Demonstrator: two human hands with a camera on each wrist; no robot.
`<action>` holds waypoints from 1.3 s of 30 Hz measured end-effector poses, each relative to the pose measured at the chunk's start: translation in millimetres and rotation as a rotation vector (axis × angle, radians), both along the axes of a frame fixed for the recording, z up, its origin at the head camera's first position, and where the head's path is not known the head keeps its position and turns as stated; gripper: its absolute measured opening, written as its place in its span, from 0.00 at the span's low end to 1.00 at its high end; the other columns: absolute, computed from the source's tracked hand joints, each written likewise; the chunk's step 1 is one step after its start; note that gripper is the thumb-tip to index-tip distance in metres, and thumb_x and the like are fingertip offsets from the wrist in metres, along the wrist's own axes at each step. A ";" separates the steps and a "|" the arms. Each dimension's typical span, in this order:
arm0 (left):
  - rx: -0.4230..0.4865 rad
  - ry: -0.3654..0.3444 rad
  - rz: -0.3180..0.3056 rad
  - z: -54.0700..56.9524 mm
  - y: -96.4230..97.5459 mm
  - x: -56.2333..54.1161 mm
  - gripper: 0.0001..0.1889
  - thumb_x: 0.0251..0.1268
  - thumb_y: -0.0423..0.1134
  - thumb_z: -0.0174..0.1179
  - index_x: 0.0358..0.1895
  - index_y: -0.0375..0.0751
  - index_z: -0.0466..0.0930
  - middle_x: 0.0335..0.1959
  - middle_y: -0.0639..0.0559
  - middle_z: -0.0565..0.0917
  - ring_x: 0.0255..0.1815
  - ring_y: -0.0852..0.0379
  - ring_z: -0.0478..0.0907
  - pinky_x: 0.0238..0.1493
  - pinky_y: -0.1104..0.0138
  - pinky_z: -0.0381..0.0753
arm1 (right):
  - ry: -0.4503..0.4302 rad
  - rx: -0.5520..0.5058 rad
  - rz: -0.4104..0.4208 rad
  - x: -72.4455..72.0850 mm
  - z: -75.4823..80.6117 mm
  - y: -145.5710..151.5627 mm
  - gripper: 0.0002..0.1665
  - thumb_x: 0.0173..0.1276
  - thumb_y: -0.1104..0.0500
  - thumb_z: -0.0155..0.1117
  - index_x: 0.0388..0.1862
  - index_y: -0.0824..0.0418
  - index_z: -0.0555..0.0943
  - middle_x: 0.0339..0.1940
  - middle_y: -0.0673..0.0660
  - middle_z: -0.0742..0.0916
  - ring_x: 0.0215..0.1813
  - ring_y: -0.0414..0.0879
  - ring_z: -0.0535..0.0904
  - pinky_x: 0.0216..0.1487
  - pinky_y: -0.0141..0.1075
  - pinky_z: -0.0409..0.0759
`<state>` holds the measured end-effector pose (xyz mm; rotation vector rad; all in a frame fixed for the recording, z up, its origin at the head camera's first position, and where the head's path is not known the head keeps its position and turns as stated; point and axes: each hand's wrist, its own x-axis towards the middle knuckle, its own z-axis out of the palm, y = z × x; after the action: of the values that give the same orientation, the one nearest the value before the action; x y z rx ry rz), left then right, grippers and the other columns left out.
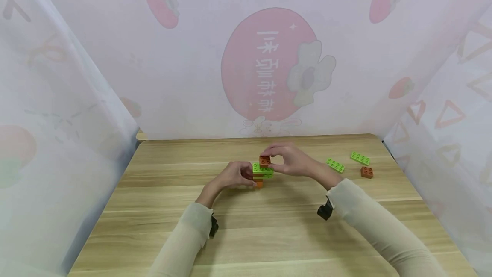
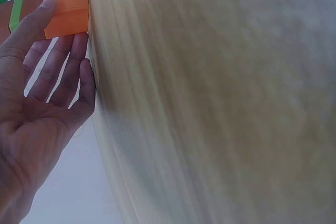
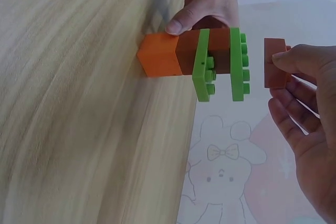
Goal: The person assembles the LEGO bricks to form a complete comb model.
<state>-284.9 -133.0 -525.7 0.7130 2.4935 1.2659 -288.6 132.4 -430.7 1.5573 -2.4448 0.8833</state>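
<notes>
A small tower of building bricks (image 3: 218, 51) stands upright on the table: an orange brick (image 3: 160, 56) at the bottom, then brown bricks alternating with two thin green plates that jut out to one side. My left hand (image 1: 235, 175) holds the tower low down, its thumb (image 2: 48, 3) against the orange brick. Between thumb and fingers my right hand (image 1: 292, 160) pinches a brown brick (image 3: 275, 64). In the right wrist view a gap separates this brick from the studs of the top green plate (image 3: 237, 66).
On the right of the wooden table (image 1: 269, 234) lie two green plates, one nearer (image 1: 335, 165) and one farther back, and a loose brown brick (image 1: 367, 172). A printed white cloth (image 1: 192, 76) hangs behind the table and along both sides.
</notes>
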 end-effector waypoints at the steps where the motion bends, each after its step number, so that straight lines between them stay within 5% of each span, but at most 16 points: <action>1: -0.001 0.001 -0.001 -0.2 -0.1 -0.2 0.13 0.58 0.36 0.81 0.40 0.44 0.85 0.39 0.54 0.91 0.41 0.61 0.87 0.47 0.66 0.87 | 0.001 0.003 0.000 -0.1 -0.8 -1.2 0.19 0.67 0.66 0.77 0.57 0.66 0.88 0.53 0.57 0.90 0.54 0.48 0.87 0.56 0.43 0.87; 15: 0.006 0.008 -0.014 0.9 -1.1 0.1 0.12 0.59 0.37 0.81 0.41 0.44 0.86 0.40 0.54 0.91 0.41 0.60 0.87 0.48 0.64 0.87 | -0.048 0.051 0.002 -1.0 -6.6 -13.4 0.20 0.70 0.64 0.76 0.59 0.65 0.87 0.53 0.56 0.89 0.54 0.48 0.86 0.55 0.50 0.87; 23: 0.025 -0.003 -0.020 0.2 -1.5 -0.1 0.12 0.60 0.36 0.80 0.42 0.44 0.86 0.41 0.54 0.91 0.43 0.59 0.88 0.49 0.63 0.88 | -0.034 0.078 -0.024 0.6 -7.4 -17.4 0.21 0.70 0.63 0.76 0.60 0.65 0.86 0.52 0.55 0.89 0.53 0.47 0.86 0.53 0.41 0.86; 39: -0.008 0.021 -0.020 -0.6 -1.6 -2.5 0.12 0.60 0.38 0.80 0.42 0.45 0.86 0.40 0.55 0.90 0.41 0.61 0.87 0.48 0.65 0.87 | -0.089 0.076 -0.014 -4.7 -9.7 -20.5 0.19 0.73 0.60 0.74 0.60 0.64 0.87 0.52 0.56 0.90 0.52 0.47 0.87 0.53 0.49 0.88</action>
<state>-287.3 -134.6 -526.2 0.7511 2.4998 1.2469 -293.2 111.8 -440.4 1.5547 -2.5763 0.8864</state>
